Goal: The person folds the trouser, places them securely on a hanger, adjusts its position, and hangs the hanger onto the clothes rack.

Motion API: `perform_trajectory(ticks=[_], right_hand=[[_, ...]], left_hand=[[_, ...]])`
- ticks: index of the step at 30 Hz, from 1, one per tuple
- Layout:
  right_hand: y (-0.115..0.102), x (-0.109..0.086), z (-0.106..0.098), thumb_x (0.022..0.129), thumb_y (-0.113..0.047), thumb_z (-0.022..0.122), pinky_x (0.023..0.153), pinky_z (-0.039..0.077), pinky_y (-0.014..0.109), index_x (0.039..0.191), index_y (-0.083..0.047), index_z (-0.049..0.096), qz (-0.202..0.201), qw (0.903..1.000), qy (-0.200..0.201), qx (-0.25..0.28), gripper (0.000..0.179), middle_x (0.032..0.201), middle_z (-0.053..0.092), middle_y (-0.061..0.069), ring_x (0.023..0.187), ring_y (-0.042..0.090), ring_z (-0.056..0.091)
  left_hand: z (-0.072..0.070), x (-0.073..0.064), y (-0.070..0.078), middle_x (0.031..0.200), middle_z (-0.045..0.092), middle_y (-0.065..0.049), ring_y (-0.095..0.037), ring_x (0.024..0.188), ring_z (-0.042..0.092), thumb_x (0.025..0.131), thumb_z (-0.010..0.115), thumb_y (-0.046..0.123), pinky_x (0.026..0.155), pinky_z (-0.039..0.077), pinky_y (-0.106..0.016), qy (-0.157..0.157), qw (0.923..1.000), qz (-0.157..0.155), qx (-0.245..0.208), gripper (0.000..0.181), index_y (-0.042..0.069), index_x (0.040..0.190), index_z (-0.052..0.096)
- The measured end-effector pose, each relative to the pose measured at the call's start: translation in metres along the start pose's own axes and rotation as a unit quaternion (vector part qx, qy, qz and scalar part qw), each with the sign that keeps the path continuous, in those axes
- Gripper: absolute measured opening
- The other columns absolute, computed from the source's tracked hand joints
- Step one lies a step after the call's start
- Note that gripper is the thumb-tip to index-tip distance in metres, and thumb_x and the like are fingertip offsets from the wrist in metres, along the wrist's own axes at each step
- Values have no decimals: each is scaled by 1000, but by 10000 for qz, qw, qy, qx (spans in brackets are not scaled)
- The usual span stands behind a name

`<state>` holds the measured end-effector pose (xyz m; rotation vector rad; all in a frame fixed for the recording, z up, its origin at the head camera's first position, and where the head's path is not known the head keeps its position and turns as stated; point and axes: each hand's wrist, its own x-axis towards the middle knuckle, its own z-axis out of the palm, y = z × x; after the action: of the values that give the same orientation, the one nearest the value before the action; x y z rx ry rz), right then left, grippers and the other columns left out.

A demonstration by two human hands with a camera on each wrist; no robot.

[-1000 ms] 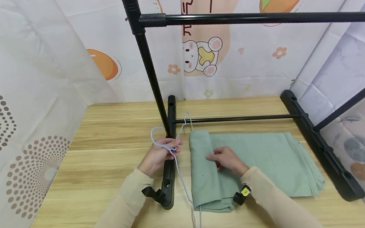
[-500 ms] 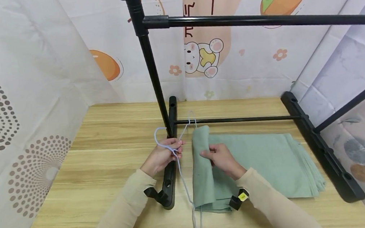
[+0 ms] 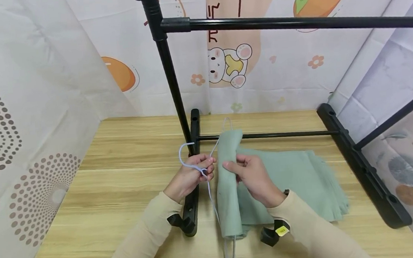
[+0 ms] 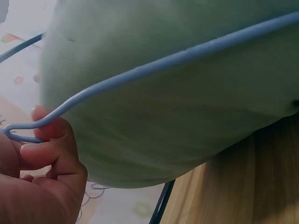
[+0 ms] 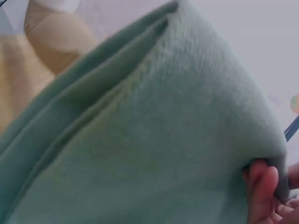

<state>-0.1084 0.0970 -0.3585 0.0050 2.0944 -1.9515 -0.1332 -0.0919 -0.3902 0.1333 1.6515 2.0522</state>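
Note:
In the head view my left hand (image 3: 195, 171) pinches a pale blue wire hanger (image 3: 212, 198) just below its hook. The hanger lies sideways, hook toward the left. A folded sage-green cloth (image 3: 288, 183) is draped over its long bar, and both hanger ends stick out past the fold. My right hand (image 3: 255, 177) grips the folded edge, thumb on top. Close up in the left wrist view, thumb and fingers hold the wire near the hook, with one hanger arm (image 4: 159, 65) crossing in front of the cloth. The right wrist view shows fingertips (image 5: 264, 184) pinching the cloth's edge.
A black rack stands on the wooden table (image 3: 98, 204). Its left post (image 3: 173, 82) rises behind my left hand, and its top bar (image 3: 274, 21) spans overhead. Low down runs a thin crossbar (image 3: 288, 134), joining the left foot to the right foot (image 3: 365, 168). Printed curtains enclose the table.
Both hands have shifted slightly right, the right one also upward. The cloth's folded end has lifted and looks narrower, and its far end has slid left. The hanger has moved along with it.

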Motion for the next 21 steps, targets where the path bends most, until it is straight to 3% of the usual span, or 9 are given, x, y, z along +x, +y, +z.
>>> perform_trajectory(ticks=[6,11,14,17,21], right_hand=[[-34,-11,-7,94,-8,61,63,54,20,118,13,60,-139,9971,-250,711,32,78,73,-8,71,4,67],[-67,-17,-22,94,-8,62,63,58,22,99,-5,71,-348,9906,-322,1286,11,78,75,-4,68,7,70],[-83,-19,-35,94,-10,64,66,59,25,94,-13,73,-303,9851,-363,1654,9,81,76,-1,71,9,73],[-89,-19,-55,94,-12,64,66,59,26,95,-11,73,-306,9804,-426,1897,9,85,76,0,74,11,73],[-83,-16,-89,96,-12,61,66,60,27,101,-10,73,-445,9820,-590,1741,13,89,76,0,78,11,74]], left_hand=[[3,-1,1,69,46,5,-5,54,48,105,38,8,47,32,-13,7,9999,143,-85,14,-2,102,48],[8,0,2,67,47,5,-5,53,48,104,40,8,49,34,-14,-55,9996,265,20,15,-5,102,48],[10,1,3,65,47,6,-5,52,49,104,41,8,48,35,-14,-19,9994,299,186,13,-1,99,49],[9,0,7,65,47,6,-5,52,49,104,41,9,49,37,-14,140,9991,329,214,13,0,100,50],[4,-2,12,66,47,5,-5,53,48,104,41,9,52,39,-15,402,9987,310,100,16,-4,106,51]])
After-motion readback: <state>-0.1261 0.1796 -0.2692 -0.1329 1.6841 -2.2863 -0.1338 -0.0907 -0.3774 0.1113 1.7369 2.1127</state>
